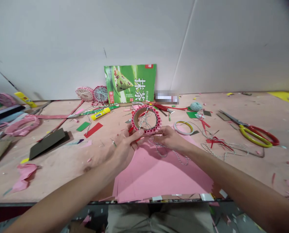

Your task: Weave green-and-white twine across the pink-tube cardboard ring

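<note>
A ring edged with small pink paper tubes [134, 117] is held up above the table, tilted toward me. My left hand [128, 140] grips its lower left edge, thumb in front. A black-and-white twisted cord [144, 117] crosses the ring's opening from the top edge down to near my left thumb. My right hand [167, 137] is closed at the ring's lower right, its fingers pinched on the cord, though the fingertips are partly hidden. Loose cord hangs below this hand onto a stack of pink paper [159, 174].
Scissors [252, 131] and a tape roll [184, 128] lie to the right, near a ball of cord [196, 106]. Leftward are a glue stick [100, 114] and dark card [48, 142]. A green packet [131, 83] leans against the wall beside two cord-wound pink rings [84, 93].
</note>
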`<state>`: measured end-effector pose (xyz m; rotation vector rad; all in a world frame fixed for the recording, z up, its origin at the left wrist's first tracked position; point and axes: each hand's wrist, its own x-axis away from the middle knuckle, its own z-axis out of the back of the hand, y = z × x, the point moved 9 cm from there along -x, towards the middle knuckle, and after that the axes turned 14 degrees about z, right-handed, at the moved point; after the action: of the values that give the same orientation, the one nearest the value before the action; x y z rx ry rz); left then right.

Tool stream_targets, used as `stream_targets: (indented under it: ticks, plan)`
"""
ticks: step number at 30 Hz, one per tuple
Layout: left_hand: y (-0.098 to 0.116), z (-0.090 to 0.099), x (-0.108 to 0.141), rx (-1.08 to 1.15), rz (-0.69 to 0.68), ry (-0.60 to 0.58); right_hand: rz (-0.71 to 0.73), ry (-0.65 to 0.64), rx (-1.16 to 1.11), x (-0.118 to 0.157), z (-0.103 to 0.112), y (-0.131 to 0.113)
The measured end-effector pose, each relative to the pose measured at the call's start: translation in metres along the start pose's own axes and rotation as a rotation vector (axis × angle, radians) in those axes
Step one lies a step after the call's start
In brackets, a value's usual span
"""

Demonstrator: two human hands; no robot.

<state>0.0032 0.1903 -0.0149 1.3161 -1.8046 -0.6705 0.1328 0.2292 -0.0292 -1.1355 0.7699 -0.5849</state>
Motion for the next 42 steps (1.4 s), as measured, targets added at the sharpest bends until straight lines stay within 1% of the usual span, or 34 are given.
stream_targets:
  ticks: [3, 5, 7, 11, 13, 14, 16, 20, 22, 24, 27, 31, 33, 35, 37, 40, 42]
  plan:
    - [-0.002, -0.002, 0.001, 0.003, 0.013, -0.009, -0.008, -0.007, 0.047, 0.002, -0.01, 0.0]
    - [-0.002, -0.001, 0.001, -0.001, 0.016, -0.004, -0.003, 0.008, 0.107, 0.002, -0.007, 0.002]
    - [-0.001, -0.002, 0.001, -0.004, 0.013, -0.01, -0.004, 0.055, 0.207, 0.001, 0.006, 0.008]
    - [0.002, -0.003, 0.002, 0.023, 0.003, -0.008, -0.035, 0.176, 0.411, 0.0, 0.041, 0.02]
    - [0.003, -0.004, 0.003, 0.019, 0.002, -0.009, -0.025, 0.186, 0.429, 0.0, 0.048, 0.018]
    - [0.003, -0.004, 0.004, 0.015, 0.001, -0.011, -0.013, 0.173, 0.415, 0.0, 0.046, 0.016]
    - [0.002, -0.005, 0.004, 0.011, -0.001, -0.011, 0.011, 0.121, 0.352, 0.0, 0.037, 0.007]
    - [-0.002, -0.006, 0.003, 0.003, 0.011, -0.031, 0.058, 0.025, 0.063, -0.002, 0.006, -0.01]
    - [-0.004, -0.005, 0.002, -0.005, 0.018, -0.031, 0.06, 0.028, -0.026, -0.002, -0.003, -0.013]
    - [-0.004, -0.005, 0.002, -0.011, 0.02, -0.032, 0.039, 0.055, -0.01, -0.002, -0.004, -0.008]
    - [0.001, -0.005, 0.003, -0.002, 0.001, -0.032, -0.011, 0.098, 0.068, -0.001, 0.006, 0.007]
    - [0.01, -0.003, 0.005, 0.026, -0.032, -0.005, -0.087, 0.18, 0.21, 0.001, 0.036, 0.028]
    - [0.011, -0.002, 0.005, 0.027, -0.033, 0.001, -0.098, 0.232, 0.269, 0.004, 0.051, 0.029]
    - [0.009, -0.003, 0.005, 0.021, -0.023, -0.002, -0.102, 0.247, 0.277, 0.006, 0.055, 0.026]
    - [0.007, -0.004, 0.005, 0.017, -0.013, -0.017, -0.095, 0.204, 0.235, 0.006, 0.046, 0.018]
    - [0.004, -0.006, 0.004, 0.028, -0.006, -0.036, -0.028, 0.082, 0.007, 0.001, 0.014, 0.001]
    - [0.002, -0.006, 0.004, 0.037, -0.003, -0.037, -0.005, 0.038, -0.12, -0.001, -0.003, -0.005]
